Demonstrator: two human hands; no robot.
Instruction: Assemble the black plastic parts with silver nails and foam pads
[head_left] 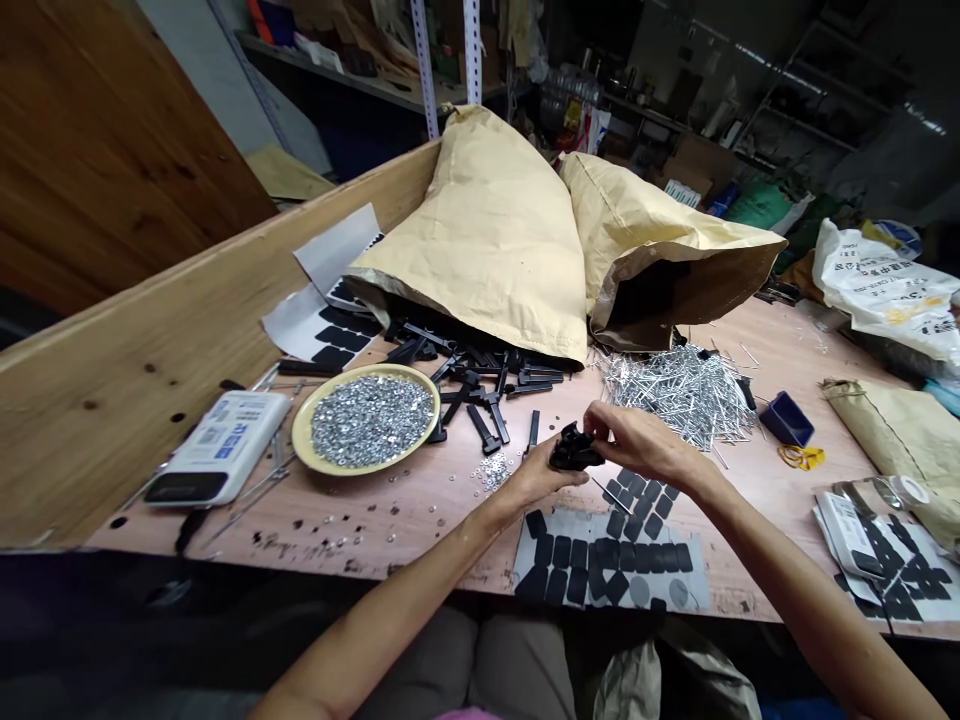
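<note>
My left hand (538, 478) is closed around a black plastic part (576, 450) above the front middle of the table. The thumb and fingers of my right hand (637, 438) are bent together against the part's right side. Whether a small piece sits between those fingertips is hidden. Under the hands lie rows of black pads (637, 556) on a pale sheet. Small washers (493, 472) are scattered left of my left hand, near loose black plastic pieces (480, 428). Beyond my right hand is a heap of thin metal pins (686, 390).
A yellow bowl (301, 455) of small metal pieces stands left, beside a white power bank (225, 440). Two large paper bags (510, 220) lie at the back. A dark blue box (787, 418) and yellow bands (801, 457) are right. A wooden board (187, 290) edges the left.
</note>
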